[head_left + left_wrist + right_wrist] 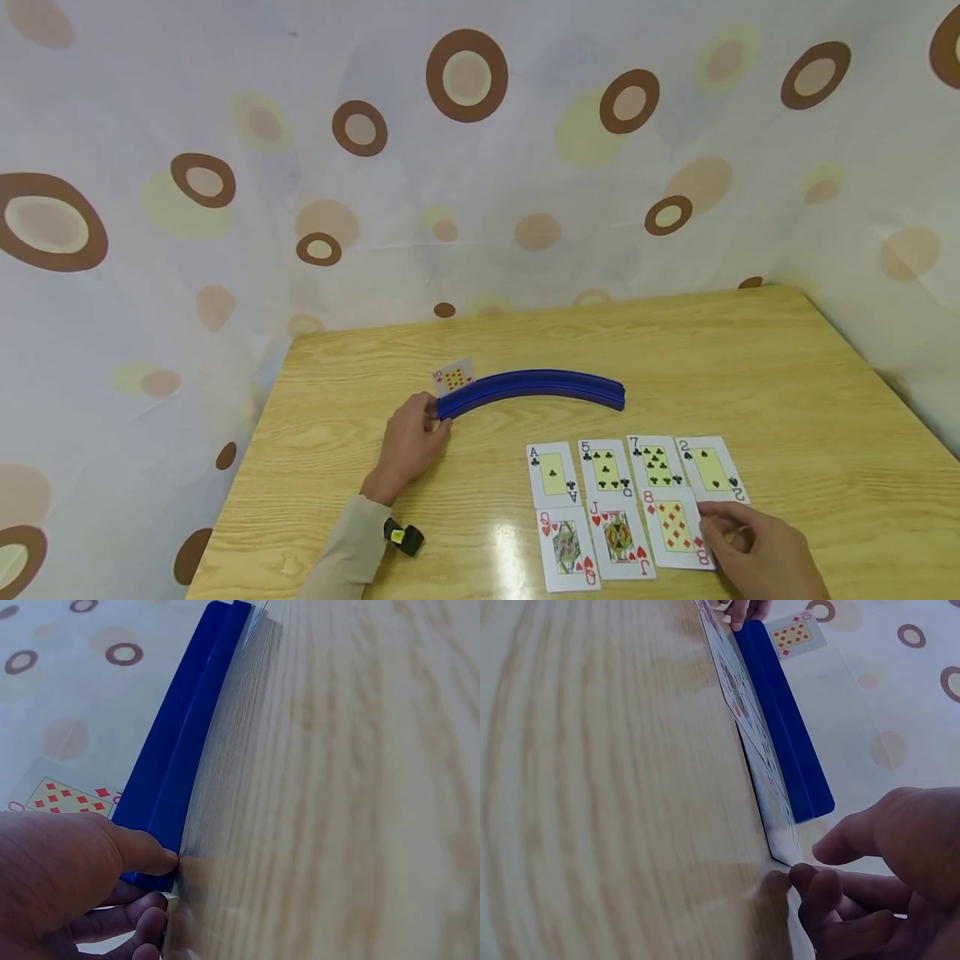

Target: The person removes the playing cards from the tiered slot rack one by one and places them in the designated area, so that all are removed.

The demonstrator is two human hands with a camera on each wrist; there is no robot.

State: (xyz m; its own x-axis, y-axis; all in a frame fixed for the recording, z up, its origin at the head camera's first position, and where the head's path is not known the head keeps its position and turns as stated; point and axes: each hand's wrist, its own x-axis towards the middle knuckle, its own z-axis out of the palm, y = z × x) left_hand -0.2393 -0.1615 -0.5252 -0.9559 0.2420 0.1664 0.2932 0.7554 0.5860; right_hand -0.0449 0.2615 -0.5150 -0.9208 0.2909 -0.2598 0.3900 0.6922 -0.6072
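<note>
A curved blue playing card holder [536,383] stands on the table, a ten of diamonds [454,378] upright at its left part. My left hand [411,442] grips the holder's left end, thumb in front and fingers curled beneath and behind, as the left wrist view shows. Face up in front lies an eight of diamonds [675,527]. At its right edge is my right hand [765,550]; fingertips touch the edge, while in the right wrist view a gap shows between the upper digit and the card. Beside it lie a jack of hearts [619,537] and a queen of hearts [566,550].
Behind the red cards lies a row: ace of clubs [552,475], five of clubs [604,468], seven of clubs [656,462] and two of spades [708,469]. The wooden table [337,383] meets a patterned wall covering [525,167] at the back.
</note>
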